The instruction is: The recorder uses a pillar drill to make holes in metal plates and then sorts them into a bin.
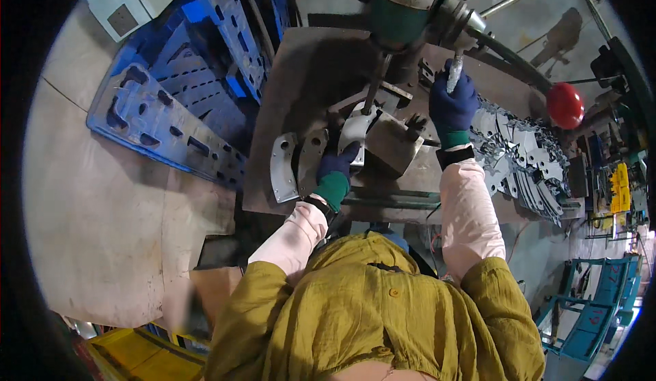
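Note:
My left hand [336, 164], in a dark blue glove with a green cuff, grips the near end of a curved metal plate [354, 132]. That plate lies under the drill bit [377, 84] of a green drill press [400, 22], beside a steel fixture block [395, 145]. My gloved right hand [454, 102] is closed around the press's feed lever [456, 70], which has a pale wrapping. Just left of my left hand, two more curved plates, a bright one [282, 170] and a darker one [311, 157], rest on the table. Whether the bit touches the plate I cannot tell.
A large pile of metal plates [523, 152] covers the right of the worktable [273, 80]. Another press lever ends in a red ball knob [565, 105]. Blue plastic pallets [171, 118] stand at the left. A teal rack [593, 306] is at the lower right.

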Demonstrator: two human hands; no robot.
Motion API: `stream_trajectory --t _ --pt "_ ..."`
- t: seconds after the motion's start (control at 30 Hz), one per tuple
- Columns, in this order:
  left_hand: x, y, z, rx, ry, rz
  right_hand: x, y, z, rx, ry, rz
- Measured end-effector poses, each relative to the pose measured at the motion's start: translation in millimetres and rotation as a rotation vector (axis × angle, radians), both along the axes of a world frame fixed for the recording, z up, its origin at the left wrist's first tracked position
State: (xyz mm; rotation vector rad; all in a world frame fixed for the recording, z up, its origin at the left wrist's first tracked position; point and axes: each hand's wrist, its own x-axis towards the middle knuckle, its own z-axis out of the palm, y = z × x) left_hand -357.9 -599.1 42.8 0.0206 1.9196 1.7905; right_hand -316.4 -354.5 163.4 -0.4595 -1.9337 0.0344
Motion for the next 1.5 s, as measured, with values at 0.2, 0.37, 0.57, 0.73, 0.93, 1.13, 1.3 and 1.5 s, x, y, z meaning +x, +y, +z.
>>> stream_trajectory --t 0.2,0.37,0.57,0.73,0.93,1.13,1.3,1.5 --pt "2 1 14 0.02 -0.086 -0.003 4 -8 7 -0.159 -0.012 0.073" --pt "2 6 -4 0.184 -0.154 0.04 9 -1 0 -0.166 -0.049 0.039" --pt "-13 0 -43 -0.004 -0.12 -0.051 3 -10 5 -0.151 -0.007 0.109" --pt "-10 -8 29 -0.271 -0.121 -0.256 9 1 -2 -0.194 -0.024 0.155" --pt "-14 -14 1 -0.034 -0.122 -0.221 17 -13 7 -0.436 -0.09 0.256" --pt "-19 -12 -20 0.238 -0.303 -0.204 69 -47 54 -0.326 -0.686 0.015" --pt "-23 -23 17 0.058 -0.075 -0.411 77 -131 102 -0.07 -1.041 0.008" --pt "-23 -1 -38 0.392 -0.395 -0.365 -83 -196 185 0.571 -0.96 -0.103"
